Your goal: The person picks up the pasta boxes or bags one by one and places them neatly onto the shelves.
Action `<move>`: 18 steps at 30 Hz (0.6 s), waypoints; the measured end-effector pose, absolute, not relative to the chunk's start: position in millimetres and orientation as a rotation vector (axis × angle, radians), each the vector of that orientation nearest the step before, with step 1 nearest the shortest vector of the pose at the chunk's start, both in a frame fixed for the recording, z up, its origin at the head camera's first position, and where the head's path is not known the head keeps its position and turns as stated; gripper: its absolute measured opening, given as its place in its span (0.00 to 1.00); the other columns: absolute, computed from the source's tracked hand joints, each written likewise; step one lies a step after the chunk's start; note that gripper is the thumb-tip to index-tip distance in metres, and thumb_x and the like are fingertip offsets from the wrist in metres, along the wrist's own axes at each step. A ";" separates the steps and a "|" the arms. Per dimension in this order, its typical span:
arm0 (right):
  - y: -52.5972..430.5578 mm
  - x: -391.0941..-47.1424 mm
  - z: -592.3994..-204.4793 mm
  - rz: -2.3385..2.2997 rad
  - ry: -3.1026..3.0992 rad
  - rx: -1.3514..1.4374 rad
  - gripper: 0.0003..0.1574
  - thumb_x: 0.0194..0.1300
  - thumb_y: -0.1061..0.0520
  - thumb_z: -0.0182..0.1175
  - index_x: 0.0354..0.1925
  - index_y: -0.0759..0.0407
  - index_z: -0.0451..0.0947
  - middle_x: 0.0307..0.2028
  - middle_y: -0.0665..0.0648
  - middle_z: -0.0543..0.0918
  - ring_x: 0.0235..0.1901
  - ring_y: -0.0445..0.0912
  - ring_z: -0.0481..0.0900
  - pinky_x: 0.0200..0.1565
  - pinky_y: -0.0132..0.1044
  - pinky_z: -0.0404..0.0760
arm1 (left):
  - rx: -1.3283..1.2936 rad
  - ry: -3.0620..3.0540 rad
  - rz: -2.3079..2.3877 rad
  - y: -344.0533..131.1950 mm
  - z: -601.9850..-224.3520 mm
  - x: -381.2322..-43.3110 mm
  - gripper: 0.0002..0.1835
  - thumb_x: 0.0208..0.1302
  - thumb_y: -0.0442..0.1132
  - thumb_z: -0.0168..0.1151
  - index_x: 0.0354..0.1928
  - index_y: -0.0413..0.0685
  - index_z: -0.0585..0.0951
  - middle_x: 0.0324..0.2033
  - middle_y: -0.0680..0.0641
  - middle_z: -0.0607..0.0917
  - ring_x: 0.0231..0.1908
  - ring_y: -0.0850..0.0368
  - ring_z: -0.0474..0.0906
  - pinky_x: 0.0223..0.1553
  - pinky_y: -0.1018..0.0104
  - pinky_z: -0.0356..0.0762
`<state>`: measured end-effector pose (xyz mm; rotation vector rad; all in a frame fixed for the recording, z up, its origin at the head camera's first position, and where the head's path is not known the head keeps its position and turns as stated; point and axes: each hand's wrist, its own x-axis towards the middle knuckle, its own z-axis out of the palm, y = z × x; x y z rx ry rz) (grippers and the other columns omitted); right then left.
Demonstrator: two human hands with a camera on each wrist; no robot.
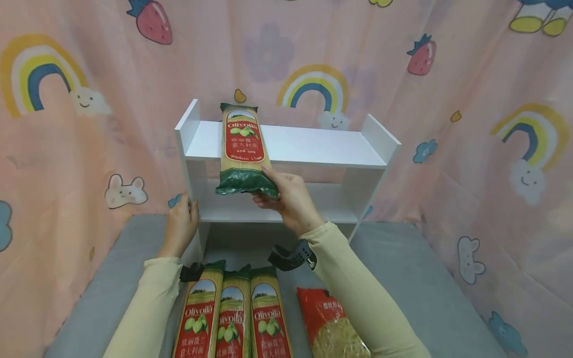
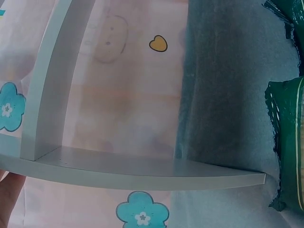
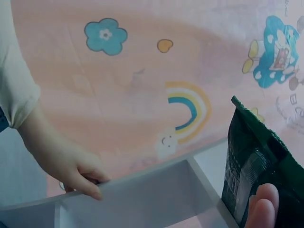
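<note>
My right hand (image 1: 293,199) pinches the green lower end of a spaghetti packet (image 1: 243,141), holding it tilted up in front of the white shelf's top board. The packet's back and the fingertips (image 3: 263,204) appear in the right wrist view. My left hand (image 1: 181,223) grips the left side panel of the white shelf (image 1: 291,216). In the right wrist view, the left hand's thumb and fingers (image 3: 88,185) wrap the panel's edge. Only a sliver of that hand shows at the left wrist view's lower left corner.
Three more spaghetti packets (image 1: 230,315) lie side by side on the grey cloth (image 1: 403,278) before the shelf. Right of them lies a red-topped bag of pasta (image 1: 331,323), partly covered by the right sleeve. A pink printed curtain (image 1: 309,44) hangs behind.
</note>
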<state>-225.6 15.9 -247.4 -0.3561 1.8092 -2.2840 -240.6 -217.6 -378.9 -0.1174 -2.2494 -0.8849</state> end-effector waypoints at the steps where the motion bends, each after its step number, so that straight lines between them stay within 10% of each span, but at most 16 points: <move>1: 18.6 -224.3 -249.2 -2.288 1.799 -0.370 0.24 0.70 0.50 0.53 0.48 0.73 0.74 0.26 0.57 0.82 0.21 0.43 0.80 0.31 0.32 0.81 | -0.121 -2.245 -0.883 -217.3 -378.9 -241.0 0.05 0.69 0.30 0.49 0.37 0.31 0.69 0.20 0.38 0.72 0.16 0.44 0.70 0.18 0.55 0.66; 18: 85.3 -185.4 -375.1 -2.078 1.712 -0.279 0.20 0.70 0.48 0.53 0.43 0.64 0.76 0.33 0.55 0.83 0.28 0.42 0.81 0.37 0.35 0.80 | -0.125 -2.244 -0.899 -218.5 -380.8 -244.0 0.06 0.71 0.30 0.47 0.38 0.31 0.69 0.20 0.36 0.73 0.17 0.43 0.71 0.20 0.54 0.67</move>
